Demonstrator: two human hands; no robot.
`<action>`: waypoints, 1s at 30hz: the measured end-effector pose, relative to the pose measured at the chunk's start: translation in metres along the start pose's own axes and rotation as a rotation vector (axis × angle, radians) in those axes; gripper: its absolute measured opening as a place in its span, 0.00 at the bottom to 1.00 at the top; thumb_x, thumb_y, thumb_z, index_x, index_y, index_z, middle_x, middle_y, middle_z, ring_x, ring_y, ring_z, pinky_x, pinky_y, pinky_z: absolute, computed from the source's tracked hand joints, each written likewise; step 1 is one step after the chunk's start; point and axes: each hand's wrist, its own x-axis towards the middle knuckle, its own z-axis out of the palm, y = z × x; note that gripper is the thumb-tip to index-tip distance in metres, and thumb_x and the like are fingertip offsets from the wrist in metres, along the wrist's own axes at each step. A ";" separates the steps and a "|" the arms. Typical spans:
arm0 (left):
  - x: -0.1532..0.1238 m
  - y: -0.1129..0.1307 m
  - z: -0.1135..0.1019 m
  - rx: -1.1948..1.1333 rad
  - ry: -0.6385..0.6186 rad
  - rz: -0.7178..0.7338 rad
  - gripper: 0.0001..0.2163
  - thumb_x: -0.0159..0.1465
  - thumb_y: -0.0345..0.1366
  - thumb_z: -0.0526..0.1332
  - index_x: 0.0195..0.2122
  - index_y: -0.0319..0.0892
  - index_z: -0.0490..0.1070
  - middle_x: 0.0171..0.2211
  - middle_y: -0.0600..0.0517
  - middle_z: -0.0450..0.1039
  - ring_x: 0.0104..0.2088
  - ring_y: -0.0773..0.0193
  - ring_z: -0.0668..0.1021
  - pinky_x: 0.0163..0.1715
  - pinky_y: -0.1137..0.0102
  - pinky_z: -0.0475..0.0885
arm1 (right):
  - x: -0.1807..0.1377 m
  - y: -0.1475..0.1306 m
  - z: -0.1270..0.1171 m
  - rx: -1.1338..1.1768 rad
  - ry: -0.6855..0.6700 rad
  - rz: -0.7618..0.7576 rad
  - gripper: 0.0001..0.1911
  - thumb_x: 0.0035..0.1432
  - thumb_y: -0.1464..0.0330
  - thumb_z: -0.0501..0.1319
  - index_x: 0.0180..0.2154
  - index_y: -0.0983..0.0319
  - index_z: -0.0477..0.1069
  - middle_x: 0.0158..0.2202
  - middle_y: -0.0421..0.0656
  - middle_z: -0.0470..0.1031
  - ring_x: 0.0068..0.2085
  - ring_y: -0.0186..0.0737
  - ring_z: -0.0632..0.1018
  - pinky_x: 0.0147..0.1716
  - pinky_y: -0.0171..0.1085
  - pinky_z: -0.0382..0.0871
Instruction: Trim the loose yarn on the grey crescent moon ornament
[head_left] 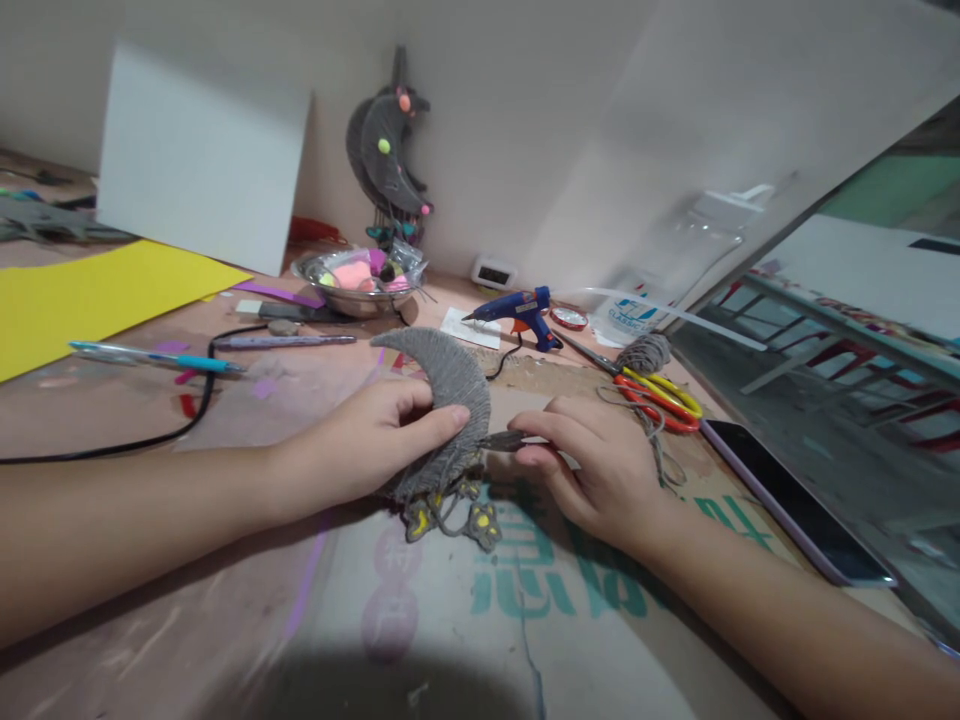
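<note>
Printed cardboard [585,655] lies nearest, under the charms. Grey yarn-wrapped crescent [457,370] held up at centre, between left hand's [379,430] thumb and fingers. Right hand [600,460], fingers pinched narrow, holds small dark tool [504,440], tip at crescent's right edge; contact unclear. Grey-and-yellow charms [484,525] at crescent's lower end, near side. Crescent probably light, stiff core, soft non-slip wrap; thin points likely weakest, so grip broad middle. Outward: blue glue gun [531,315] far side, scissors [625,381] and yarn ball [643,353] right. Containers: metal bowl [360,304], far, left of centre, holds pink, purple and yellow-green pieces plus clear plastic; clear bottle [709,240] far right, blurred, contents can't tell.
</note>
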 end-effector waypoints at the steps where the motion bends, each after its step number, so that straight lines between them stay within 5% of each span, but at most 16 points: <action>1: 0.000 0.000 0.000 0.016 0.004 -0.003 0.18 0.63 0.43 0.53 0.18 0.40 0.58 0.18 0.59 0.54 0.20 0.71 0.60 0.19 0.75 0.55 | 0.000 0.000 0.000 0.006 -0.001 0.003 0.10 0.61 0.66 0.54 0.38 0.64 0.70 0.27 0.42 0.68 0.28 0.35 0.67 0.28 0.35 0.58; 30: 0.000 0.001 -0.002 0.074 -0.057 0.003 0.17 0.62 0.44 0.52 0.19 0.40 0.62 0.17 0.58 0.55 0.19 0.71 0.60 0.18 0.75 0.54 | 0.003 -0.002 -0.001 -0.108 -0.035 -0.067 0.10 0.61 0.65 0.55 0.37 0.63 0.71 0.26 0.41 0.67 0.27 0.35 0.65 0.27 0.35 0.54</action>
